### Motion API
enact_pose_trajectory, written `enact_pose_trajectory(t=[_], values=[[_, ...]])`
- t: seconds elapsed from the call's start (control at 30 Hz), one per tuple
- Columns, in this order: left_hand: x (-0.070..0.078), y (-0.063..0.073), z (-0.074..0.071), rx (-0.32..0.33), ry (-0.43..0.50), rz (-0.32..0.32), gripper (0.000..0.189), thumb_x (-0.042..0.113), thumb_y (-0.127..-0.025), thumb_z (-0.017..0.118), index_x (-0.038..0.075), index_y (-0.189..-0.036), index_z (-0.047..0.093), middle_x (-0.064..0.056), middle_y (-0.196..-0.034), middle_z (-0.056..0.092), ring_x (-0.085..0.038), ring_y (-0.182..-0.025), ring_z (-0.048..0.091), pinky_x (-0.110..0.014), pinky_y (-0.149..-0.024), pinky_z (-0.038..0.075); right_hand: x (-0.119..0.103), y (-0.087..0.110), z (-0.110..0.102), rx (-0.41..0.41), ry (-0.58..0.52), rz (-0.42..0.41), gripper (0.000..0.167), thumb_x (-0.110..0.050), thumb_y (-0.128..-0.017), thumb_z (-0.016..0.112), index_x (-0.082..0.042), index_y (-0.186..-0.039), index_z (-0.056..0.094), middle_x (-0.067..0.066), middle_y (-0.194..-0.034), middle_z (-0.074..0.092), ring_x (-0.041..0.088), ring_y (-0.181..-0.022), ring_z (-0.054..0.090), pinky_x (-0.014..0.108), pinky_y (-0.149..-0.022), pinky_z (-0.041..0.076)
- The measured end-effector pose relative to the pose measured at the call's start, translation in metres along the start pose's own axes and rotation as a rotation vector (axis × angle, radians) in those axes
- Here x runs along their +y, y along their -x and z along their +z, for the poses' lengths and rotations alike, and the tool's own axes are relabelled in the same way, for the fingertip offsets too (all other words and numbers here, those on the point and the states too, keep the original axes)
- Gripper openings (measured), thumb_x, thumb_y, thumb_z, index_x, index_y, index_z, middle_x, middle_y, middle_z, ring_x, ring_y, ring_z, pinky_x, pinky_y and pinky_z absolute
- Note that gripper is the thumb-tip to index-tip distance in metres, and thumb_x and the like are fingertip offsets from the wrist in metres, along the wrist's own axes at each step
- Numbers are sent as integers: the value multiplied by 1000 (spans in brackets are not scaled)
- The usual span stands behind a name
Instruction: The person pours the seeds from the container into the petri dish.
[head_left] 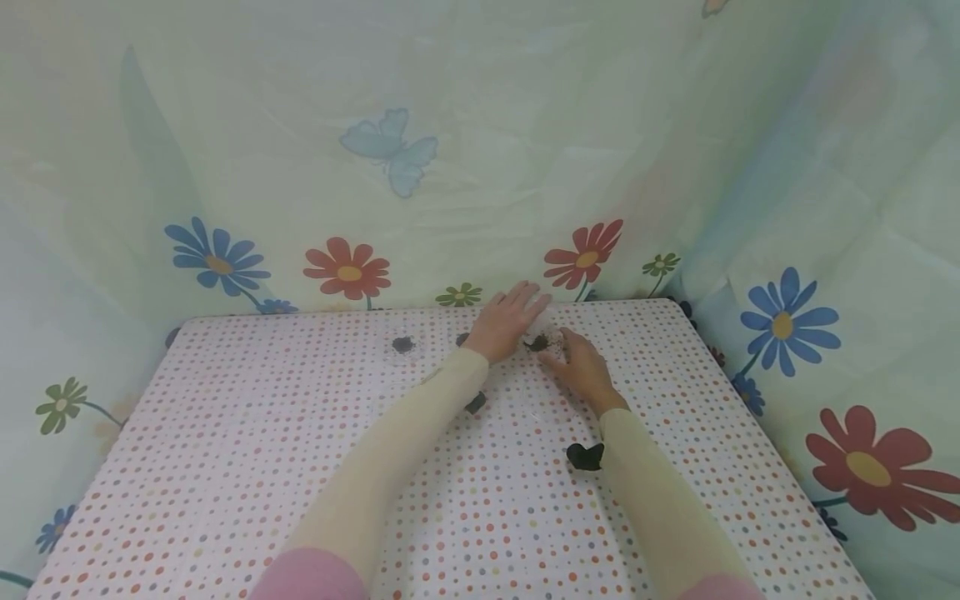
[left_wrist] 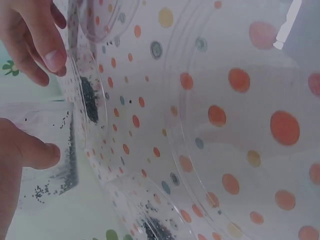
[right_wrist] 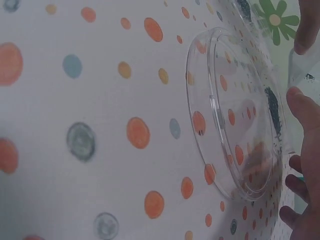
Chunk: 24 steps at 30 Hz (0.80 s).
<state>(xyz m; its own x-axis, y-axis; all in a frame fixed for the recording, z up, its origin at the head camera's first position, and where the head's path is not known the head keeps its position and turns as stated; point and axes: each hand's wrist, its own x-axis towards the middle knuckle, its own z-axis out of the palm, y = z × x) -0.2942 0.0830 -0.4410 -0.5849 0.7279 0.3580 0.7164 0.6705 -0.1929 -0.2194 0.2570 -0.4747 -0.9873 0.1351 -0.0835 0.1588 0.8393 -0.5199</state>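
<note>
My left hand (head_left: 506, 323) pinches a clear plastic bag (left_wrist: 67, 175) with small black grains in it, thumb lying against the bag's face. The bag hangs tilted over the back of the table. Just below and right of it, a shallow clear dish (left_wrist: 89, 102) holds a dark heap of grains (head_left: 538, 342). My right hand (head_left: 585, 367) is beside that dish, thumb and fingers loosely bent and spread near its rim. In front of the dish lies a clear round lid or dish (right_wrist: 230, 125) with no heap in it.
Two more dark heaps, one (head_left: 402, 344) at the back left and one (left_wrist: 159, 230) nearer my left hand, lie in clear dishes. A dotted cloth (head_left: 262, 450) covers the table; a flowered sheet (head_left: 465, 217) hangs behind it. Dark shapes (head_left: 585, 457) show beside my sleeves.
</note>
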Motion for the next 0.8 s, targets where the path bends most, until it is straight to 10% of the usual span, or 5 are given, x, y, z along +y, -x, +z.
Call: enact_pose_trajectory(t=[0.8], values=[[-8,9,-13,-46,216,-166,83,20,-77,76,12,-148,33,-10,-151,40,-24,-142,35,-39,-120,28,-5,8,-4,36,2,-19,79,-46,-93,59,-10,-153,24,19,-154,34,39,-144,27,58,-116,26]])
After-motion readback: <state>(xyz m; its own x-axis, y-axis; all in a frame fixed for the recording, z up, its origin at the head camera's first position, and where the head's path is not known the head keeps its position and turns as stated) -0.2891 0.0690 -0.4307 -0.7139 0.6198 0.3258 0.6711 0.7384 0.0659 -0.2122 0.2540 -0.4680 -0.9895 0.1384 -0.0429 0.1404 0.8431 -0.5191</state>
